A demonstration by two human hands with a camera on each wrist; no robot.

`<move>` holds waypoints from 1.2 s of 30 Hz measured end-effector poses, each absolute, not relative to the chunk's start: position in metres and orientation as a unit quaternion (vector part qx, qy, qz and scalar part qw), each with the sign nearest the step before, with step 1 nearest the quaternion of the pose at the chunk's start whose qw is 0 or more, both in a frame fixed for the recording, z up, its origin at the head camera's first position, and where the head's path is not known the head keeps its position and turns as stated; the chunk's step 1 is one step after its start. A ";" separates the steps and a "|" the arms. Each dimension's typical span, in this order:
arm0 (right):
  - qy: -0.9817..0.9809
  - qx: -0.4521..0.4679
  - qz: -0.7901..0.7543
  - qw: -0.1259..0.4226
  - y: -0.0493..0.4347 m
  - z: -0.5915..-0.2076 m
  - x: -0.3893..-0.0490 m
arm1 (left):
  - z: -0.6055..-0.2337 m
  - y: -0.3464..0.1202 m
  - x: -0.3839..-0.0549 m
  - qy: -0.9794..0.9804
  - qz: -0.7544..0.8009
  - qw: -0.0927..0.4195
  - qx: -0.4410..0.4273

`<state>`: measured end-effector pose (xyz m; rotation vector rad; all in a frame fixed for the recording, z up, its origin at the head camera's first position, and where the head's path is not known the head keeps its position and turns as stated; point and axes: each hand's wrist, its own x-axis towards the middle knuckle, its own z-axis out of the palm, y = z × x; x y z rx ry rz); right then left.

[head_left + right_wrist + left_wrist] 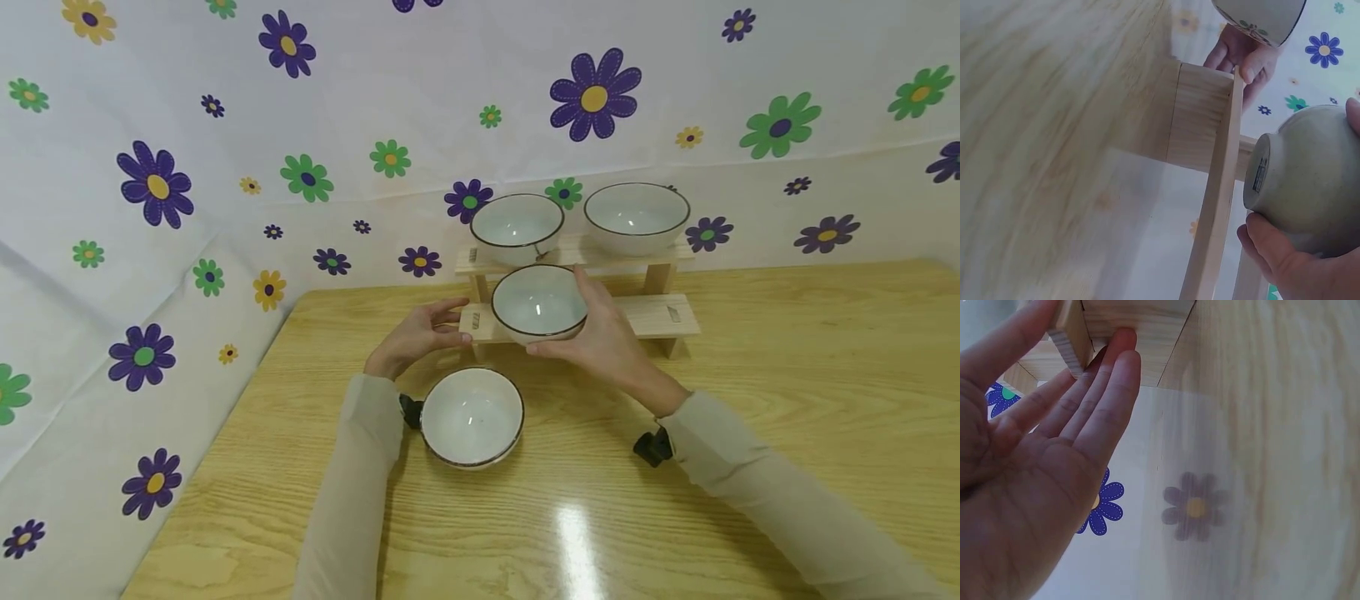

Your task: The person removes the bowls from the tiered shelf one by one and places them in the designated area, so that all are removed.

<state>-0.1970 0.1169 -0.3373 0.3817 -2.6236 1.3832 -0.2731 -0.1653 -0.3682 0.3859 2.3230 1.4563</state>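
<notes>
A white bowl with a dark rim (536, 302) is held by my right hand (611, 346), thumb on its near side and fingers along its right side. In the right wrist view the bowl's foot (1260, 172) hangs slightly above the lower shelf (1221, 206) of a two-tier wooden rack. My left hand (420, 335) grips the left end of that lower shelf (656, 317), with fingers reaching beneath it in the left wrist view. Another white bowl (472, 417) stands on the table in front of the rack, right of my left wrist.
Two more dark-rimmed bowls, a left one (517, 223) and a right one (637, 218), sit on the rack's upper shelf (573, 250). A flower-printed cloth (435, 92) hangs behind the wooden table (795, 367) and along its left side.
</notes>
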 end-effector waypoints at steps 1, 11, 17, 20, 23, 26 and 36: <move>-0.876 0.127 0.460 0.073 0.118 -0.337 -0.196 | -0.368 -0.166 -0.273 0.824 0.517 0.186 0.137; -0.890 0.122 0.436 0.050 0.129 -0.340 -0.185 | -0.369 -0.165 -0.273 0.823 0.520 0.186 0.133; -0.890 0.125 0.436 0.050 0.133 -0.340 -0.182 | -0.369 -0.164 -0.274 0.821 0.522 0.187 0.136; -0.888 0.134 0.437 0.058 0.136 -0.340 -0.181 | -0.369 -0.164 -0.274 0.821 0.522 0.188 0.136; -0.886 0.140 0.437 0.063 0.139 -0.342 -0.179 | -0.369 -0.164 -0.274 0.825 0.516 0.187 0.133; -0.886 0.139 0.437 0.060 0.142 -0.342 -0.177 | -0.368 -0.164 -0.273 0.829 0.511 0.187 0.128; -0.894 0.134 0.424 0.058 0.149 -0.342 -0.170 | -0.366 -0.164 -0.273 0.829 0.513 0.190 0.119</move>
